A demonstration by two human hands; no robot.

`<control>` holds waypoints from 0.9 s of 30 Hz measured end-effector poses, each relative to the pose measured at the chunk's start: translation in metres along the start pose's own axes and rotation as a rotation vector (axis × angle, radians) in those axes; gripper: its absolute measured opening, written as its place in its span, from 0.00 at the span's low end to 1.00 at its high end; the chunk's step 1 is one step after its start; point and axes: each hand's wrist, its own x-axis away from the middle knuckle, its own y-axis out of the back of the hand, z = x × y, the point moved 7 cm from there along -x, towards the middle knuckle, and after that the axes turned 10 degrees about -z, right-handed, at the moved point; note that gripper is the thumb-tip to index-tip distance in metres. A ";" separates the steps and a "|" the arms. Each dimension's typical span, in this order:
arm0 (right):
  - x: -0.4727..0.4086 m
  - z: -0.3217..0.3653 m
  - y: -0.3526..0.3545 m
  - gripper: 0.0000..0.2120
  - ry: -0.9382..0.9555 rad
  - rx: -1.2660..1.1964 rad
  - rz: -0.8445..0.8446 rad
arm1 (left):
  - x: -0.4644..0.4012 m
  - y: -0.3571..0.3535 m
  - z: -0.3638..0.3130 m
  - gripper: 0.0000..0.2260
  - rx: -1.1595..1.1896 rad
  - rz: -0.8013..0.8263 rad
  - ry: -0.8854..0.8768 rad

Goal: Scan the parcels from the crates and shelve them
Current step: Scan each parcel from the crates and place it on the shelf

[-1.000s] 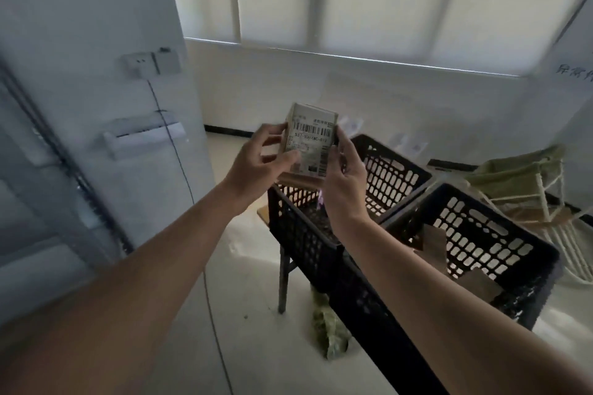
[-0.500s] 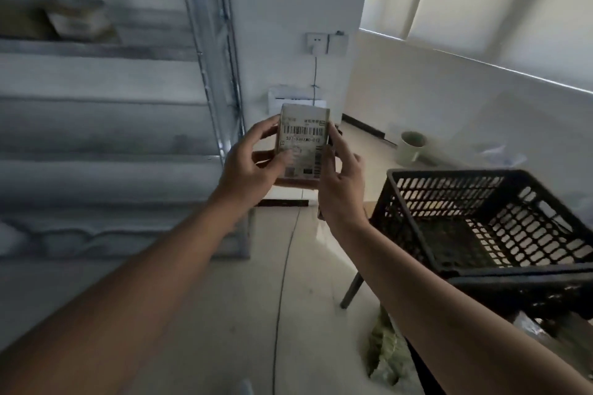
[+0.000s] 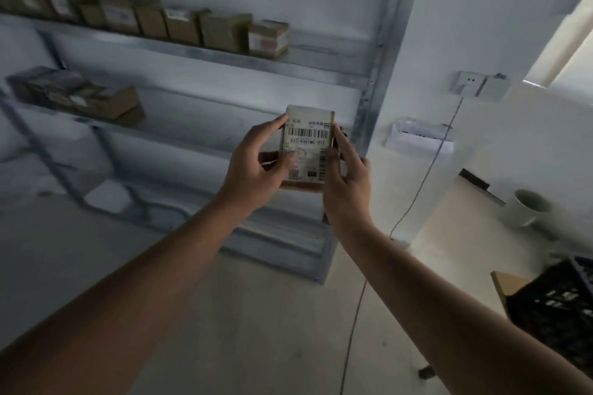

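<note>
Parcel (image 3: 307, 147): small labelled box, barcode face toward me, held up at frame centre, in front of shelf rack (image 3: 372, 106).
Grip L: left hand (image 3: 256, 171) at parcel's 9 o'clock edge, fingers wrapped behind, thumb curled onto label face.
Grip R: right hand (image 3: 348, 184) at 3 o'clock edge, fingers straight-ish, pressing the side; a dark item shows behind them, can't tell what.
Done so far: I judge several shelved — row of boxes (image 3: 179, 24) on upper shelf at 10 o'clock, a few boxes (image 3: 96, 99) on the level below.
Left: this parcel not yet shelved; scan status I can't tell, no scanner seen.
Crate (image 3: 558, 305): at 4 o'clock, well apart; contents not visible.
Next, my guess: place on upper shelf, free gap right of the row.
</note>
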 end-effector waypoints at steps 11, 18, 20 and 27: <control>-0.002 -0.023 -0.244 0.20 -0.022 0.081 0.119 | -0.080 0.177 0.145 0.28 -0.009 -0.087 0.165; -0.043 -0.063 -0.382 0.22 -0.056 0.127 0.228 | -0.139 0.244 0.247 0.27 -0.049 -0.132 0.285; -0.060 -0.076 -0.420 0.22 -0.066 0.126 0.261 | -0.160 0.259 0.278 0.27 -0.073 -0.156 0.303; -0.120 -0.112 -0.548 0.22 -0.101 0.140 0.356 | -0.237 0.307 0.373 0.26 -0.172 -0.204 0.360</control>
